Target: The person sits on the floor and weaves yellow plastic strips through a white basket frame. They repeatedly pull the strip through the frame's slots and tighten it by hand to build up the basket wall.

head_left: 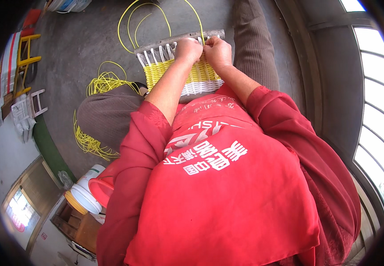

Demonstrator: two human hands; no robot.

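Observation:
A woven panel [156, 73], yellow with a white band nearest me, rests between my knees. White strands [154, 56] run from its far edge to a rough wooden bar [165, 41]. Both hands meet at the bar's right half. My right hand [219, 51] is closed, its fingertips pinching a thin yellow cord [198, 15] where it comes down to the strands. Close beside it, my left hand [189, 50] is closed too, fingers pressed together at the white strands; its grip is partly hidden. Loose loops of the cord arch beyond the bar.
Tangled yellow cord [105, 84] lies on the grey floor by my left knee, with another bundle [85, 142] nearer. To the left stand a yellow metal frame [24, 62], a small white stool [39, 103] and buckets [85, 197]. A barred window [378, 106] is at the right.

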